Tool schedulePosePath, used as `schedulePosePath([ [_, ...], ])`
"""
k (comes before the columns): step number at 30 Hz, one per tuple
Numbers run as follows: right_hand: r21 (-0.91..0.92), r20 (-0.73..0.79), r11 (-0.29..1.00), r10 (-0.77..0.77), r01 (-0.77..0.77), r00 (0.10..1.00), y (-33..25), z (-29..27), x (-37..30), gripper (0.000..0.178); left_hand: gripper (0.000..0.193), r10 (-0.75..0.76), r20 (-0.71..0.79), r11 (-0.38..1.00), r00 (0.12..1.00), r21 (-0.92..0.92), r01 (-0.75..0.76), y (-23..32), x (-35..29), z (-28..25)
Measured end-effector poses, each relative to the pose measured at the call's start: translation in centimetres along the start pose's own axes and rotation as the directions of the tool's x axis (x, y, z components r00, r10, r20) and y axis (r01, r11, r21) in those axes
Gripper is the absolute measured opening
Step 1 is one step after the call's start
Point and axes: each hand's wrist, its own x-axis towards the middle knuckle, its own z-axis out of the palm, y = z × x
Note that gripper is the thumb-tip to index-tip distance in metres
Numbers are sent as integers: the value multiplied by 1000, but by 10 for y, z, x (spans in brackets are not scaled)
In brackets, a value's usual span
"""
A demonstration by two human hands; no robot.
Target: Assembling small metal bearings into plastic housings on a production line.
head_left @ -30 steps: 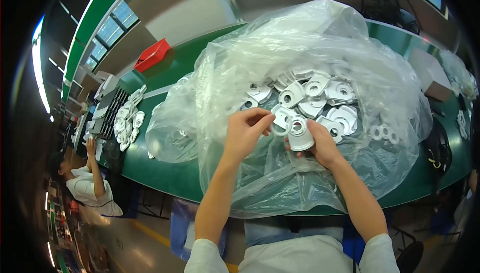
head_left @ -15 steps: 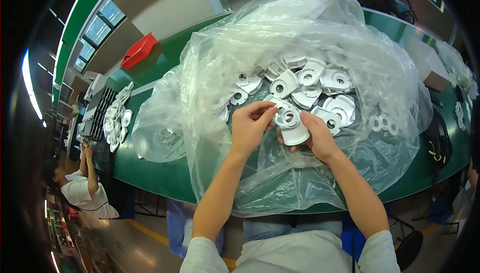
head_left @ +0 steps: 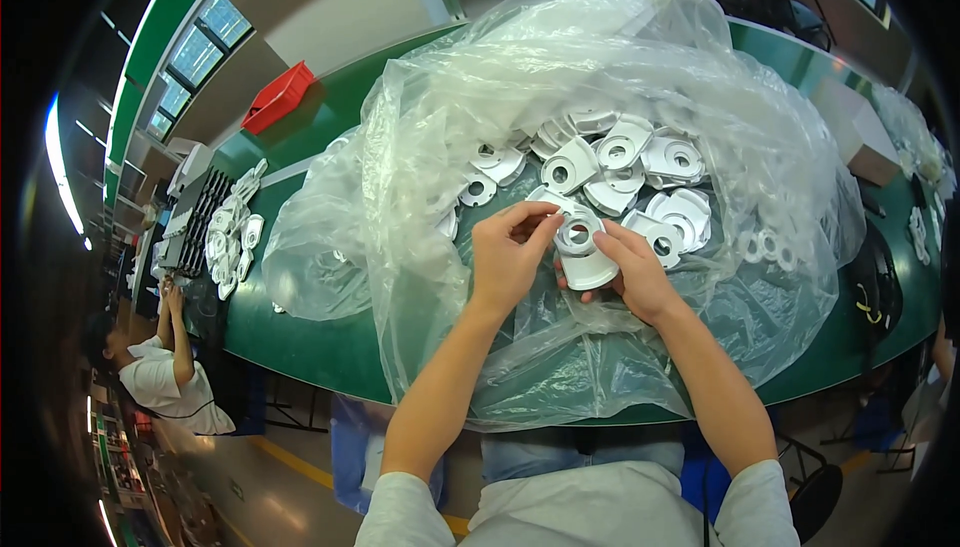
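So I've got this white plastic part [head_left: 588,273] gripped in my right hand [head_left: 640,272], up over the near side of a big clear plastic bag [head_left: 560,87]. My left hand [head_left: 508,252] has thumb and index bent together at the white ring [head_left: 578,251] on it, can't tell if they're actually pinching. Just beyond is a pile of similar parts [head_left: 685,209], all on a green desk [head_left: 320,352], with a red bin [head_left: 278,99] far left.

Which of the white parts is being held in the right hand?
The white part nearest the person's body: the right hand grips it, and the left hand is close to its ringed end. Other parts lie piled behind it, unheld.
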Motion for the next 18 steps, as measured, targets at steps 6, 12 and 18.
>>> schedulePosePath([
  [6,1,13,1000,-6,5,1000,0,1,0,36,12,-4,-21,997,1000,-71,3,-2,2,0],
  [12,12,-9,1000,6,-6,1000,-2,3,-1,34,12,-24,-6,993,1000,-114,23,0,-1,0],
  [18,27,-2,1000,-11,11,1000,-3,4,-2,33,12,26,15,998,1000,-62,-25,-2,-5,3],
])
